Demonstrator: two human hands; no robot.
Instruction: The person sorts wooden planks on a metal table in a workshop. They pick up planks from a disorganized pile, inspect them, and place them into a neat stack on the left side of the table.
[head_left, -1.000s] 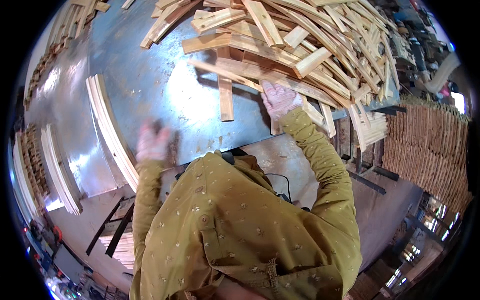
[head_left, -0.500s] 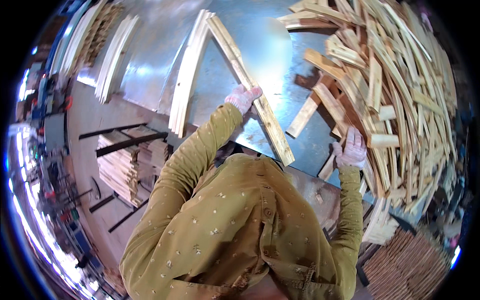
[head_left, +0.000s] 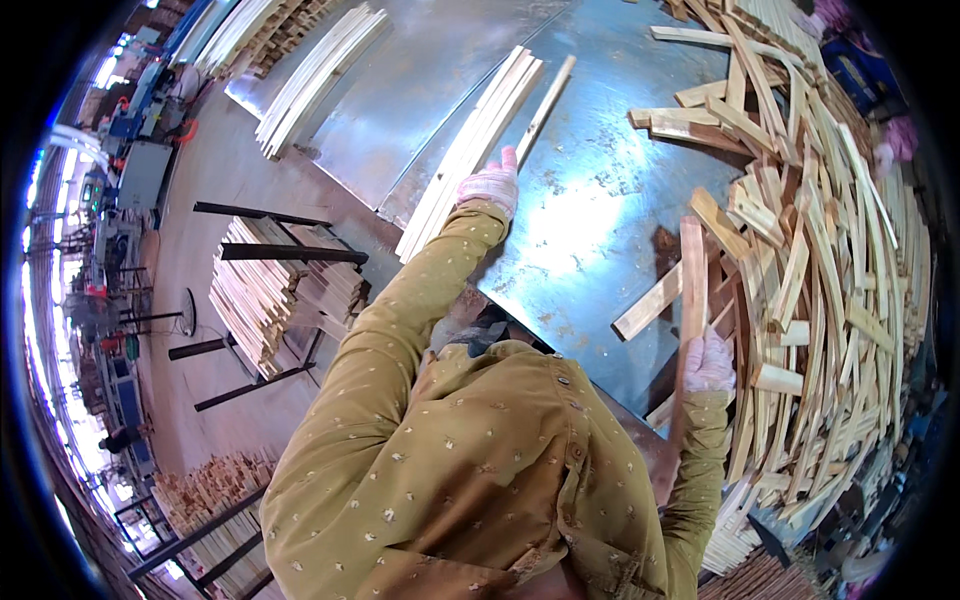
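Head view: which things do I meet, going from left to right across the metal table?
Neat row of slats → left hand → single slat → bare metal table → right hand holding a slat → loose slat pile.

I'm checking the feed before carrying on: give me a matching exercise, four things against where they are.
Things:
1. left hand
2. right hand
3. loose heap of pale wooden slats
4. neat row of pale wooden slats

Places:
A. far right of the shiny metal table
B. gripping an upright wooden slat
C. just left of the left hand
D. on a thin single slat

Pairs: 1-D, 2-B, 3-A, 4-C
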